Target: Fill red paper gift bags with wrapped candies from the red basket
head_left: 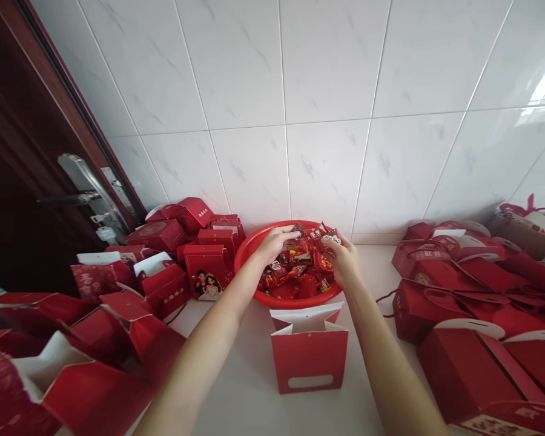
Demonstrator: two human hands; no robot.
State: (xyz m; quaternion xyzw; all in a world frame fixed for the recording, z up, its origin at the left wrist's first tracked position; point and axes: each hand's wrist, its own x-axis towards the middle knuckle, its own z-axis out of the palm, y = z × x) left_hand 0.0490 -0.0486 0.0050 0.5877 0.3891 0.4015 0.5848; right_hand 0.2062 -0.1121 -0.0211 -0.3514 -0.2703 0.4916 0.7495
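Both of my hands are over a red plastic basket (pixel 243 257) heaped with wrapped candies (pixel 295 266), mostly in red wrappers. My left hand (pixel 279 240), at the basket's left side, has its fingers closed on a dark red wrapped candy (pixel 298 231). On the right side, my right hand (pixel 344 259) pinches another wrapped candy (pixel 330 238) with a pale label. Between my forearms, in front of the basket, an upright red gift box (pixel 309 360) stands with its top open and its white inside showing.
Many red gift boxes (pixel 161 290) crowd the left side, some with open tops. More red boxes (pixel 454 272) fill the right side. A white tiled wall (pixel 327 175) rises behind the basket. A dark door with a metal handle (pixel 84 194) stands at the left.
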